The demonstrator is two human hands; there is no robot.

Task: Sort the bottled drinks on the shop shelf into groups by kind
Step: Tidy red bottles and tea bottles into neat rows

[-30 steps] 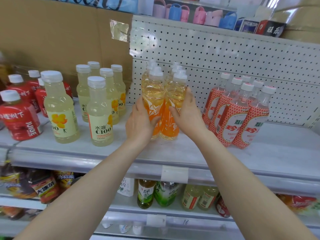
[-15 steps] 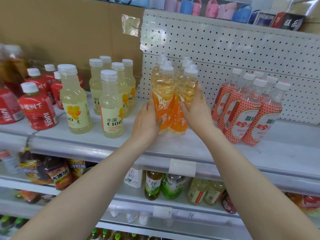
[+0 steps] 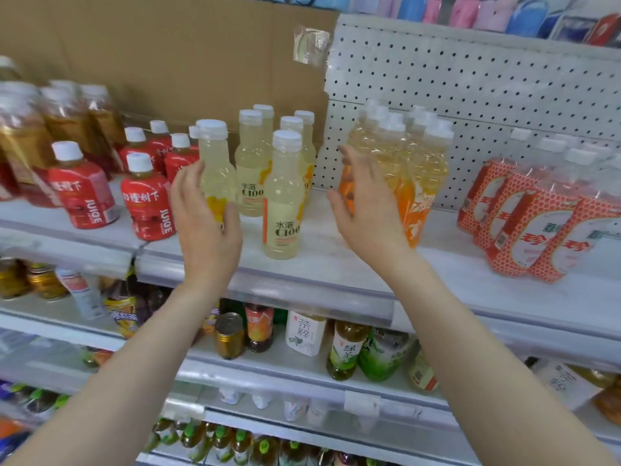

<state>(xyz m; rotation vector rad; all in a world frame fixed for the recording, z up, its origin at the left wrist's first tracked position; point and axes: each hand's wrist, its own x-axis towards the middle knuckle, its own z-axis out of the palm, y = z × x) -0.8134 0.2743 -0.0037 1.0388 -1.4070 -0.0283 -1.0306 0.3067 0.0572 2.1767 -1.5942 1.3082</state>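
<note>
A shop, tiered white shelves (image 3: pixel 336 274) with price-tag strips (image 3: pixel 361 400) stood before pegboard backing (image 3: pixel 470 89), stocked with grouped bottled drinks (image 3: pixel 282 196), cans (image 3: pixel 229 336) below

Bottles (image 3: pixel 281 210): clear glossy plastic. Backing at upper left: matt brown cardboard (image 3: pixel 174 55). Upper right: perforated white-painted panel (image 3: pixel 487 82).
</note>
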